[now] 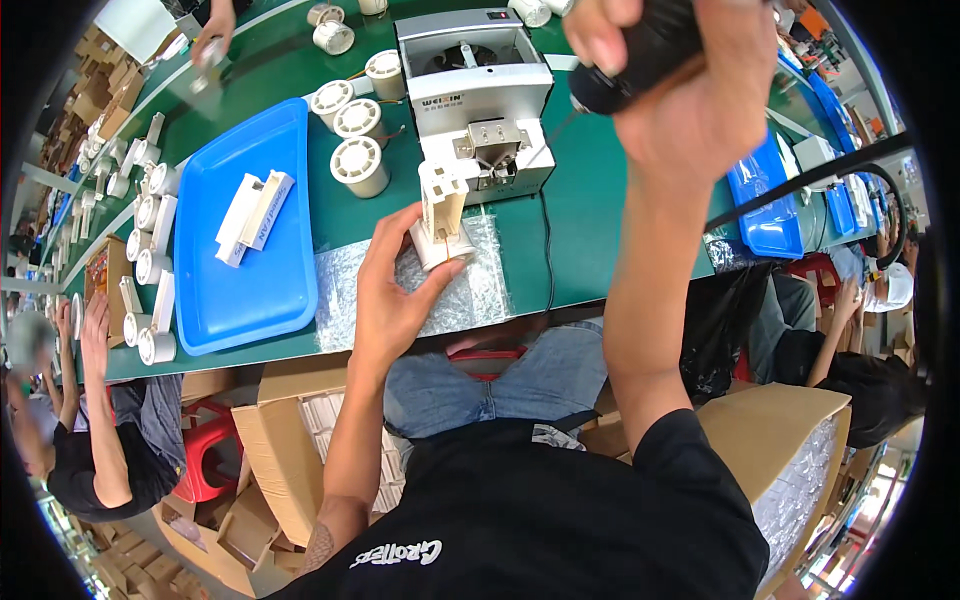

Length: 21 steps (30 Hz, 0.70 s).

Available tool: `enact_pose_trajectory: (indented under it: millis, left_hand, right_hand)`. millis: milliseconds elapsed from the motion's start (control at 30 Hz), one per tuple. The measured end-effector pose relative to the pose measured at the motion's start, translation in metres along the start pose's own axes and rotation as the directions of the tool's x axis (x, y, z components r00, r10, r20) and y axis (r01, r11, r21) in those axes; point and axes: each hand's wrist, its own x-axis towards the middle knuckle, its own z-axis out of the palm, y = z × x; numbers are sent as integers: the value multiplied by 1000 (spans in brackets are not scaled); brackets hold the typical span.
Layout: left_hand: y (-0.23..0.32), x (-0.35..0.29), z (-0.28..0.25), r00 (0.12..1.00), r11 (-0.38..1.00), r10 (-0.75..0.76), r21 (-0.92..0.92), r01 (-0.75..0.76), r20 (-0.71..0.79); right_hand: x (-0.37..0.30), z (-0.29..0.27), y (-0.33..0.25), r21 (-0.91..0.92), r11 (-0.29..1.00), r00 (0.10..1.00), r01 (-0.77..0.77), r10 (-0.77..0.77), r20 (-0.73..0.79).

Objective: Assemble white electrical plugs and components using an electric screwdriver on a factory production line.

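Observation:
My left hand (388, 300) is closed around the round base of a white plastic assembly (441, 247), held upright on bubble wrap (483, 262) at the table's near edge. A thin wire shows on its side. Raised at the upper right, my right hand (690, 115) grips a black power screwdriver (648, 60), whose tip points down and left toward a grey and white screw feeder (510, 95). That machine stands just beyond the assembly. Several white round slotted housings (358, 167) stand left of it, some with wires.
A blue tray (245, 318) at the left holds white long plastic casings (250, 215). Farther left stand rows of white assemblies (153, 265). A black cable (547, 250) runs off the table edge. Cardboard boxes (275, 450) flank my legs. Co-workers' hands (95, 325) show at the left.

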Motion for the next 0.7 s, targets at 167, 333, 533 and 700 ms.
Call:
enact_pose_trajectory:
  millis: [167,333,533,700]
  left_hand:
    - [2,-1,-1,1000,1000,-23,-15,23,6]
    - [1,0,-2,1000,1000,-10,-9,11,7]
    - [2,0,-1,1000,999,2,-33,-2,-25]
    - [2,0,2,1000,999,-2,-41,1,-29]
  right_hand:
    - [-5,-3,11,-870,486,990,78,-144,8]
    - [-5,-9,14,-913,406,996,32,-88,-4]
    - [-31,23,14,-911,412,994,21,-103,-24]
    - [-37,38,16,-782,623,994,-17,-73,-80]
